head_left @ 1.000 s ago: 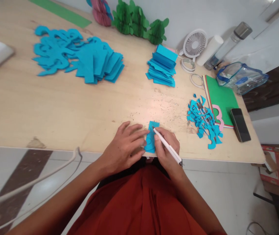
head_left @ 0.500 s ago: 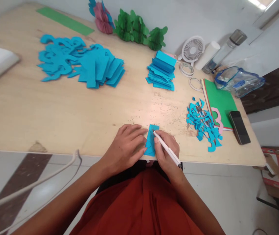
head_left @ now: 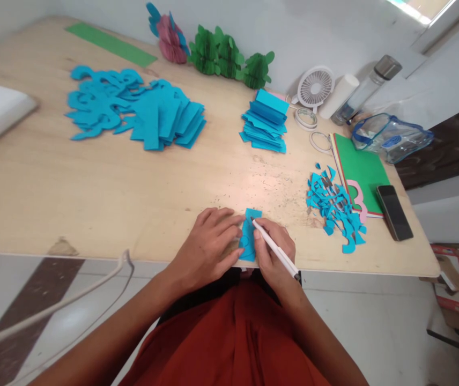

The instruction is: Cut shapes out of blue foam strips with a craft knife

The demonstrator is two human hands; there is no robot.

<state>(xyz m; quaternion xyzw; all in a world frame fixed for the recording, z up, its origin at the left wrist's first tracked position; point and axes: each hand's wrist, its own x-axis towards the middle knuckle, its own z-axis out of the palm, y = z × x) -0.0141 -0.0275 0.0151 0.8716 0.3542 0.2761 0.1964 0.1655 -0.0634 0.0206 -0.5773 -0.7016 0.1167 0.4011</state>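
On tabletop (head_left: 93, 198) | 2 hands (head_left: 209, 246) (head_left: 281, 237) | 1 pen (head_left: 274, 247) | 1 blue strip (head_left: 249, 236)

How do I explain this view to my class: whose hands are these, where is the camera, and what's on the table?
No machine: these are a person's two bare hands, seen by a camera worn on the head, looking forward and down. The right hand holds a white pen, its dark tip at a narrow blue rectangular strip bearing curved lines. The left hand lies spread, fingertips at the strip's left edge. On the pale wooden table lie blue cut-out pieces, small jagged blue scraps and a black phone; a round white fan stands at the back.
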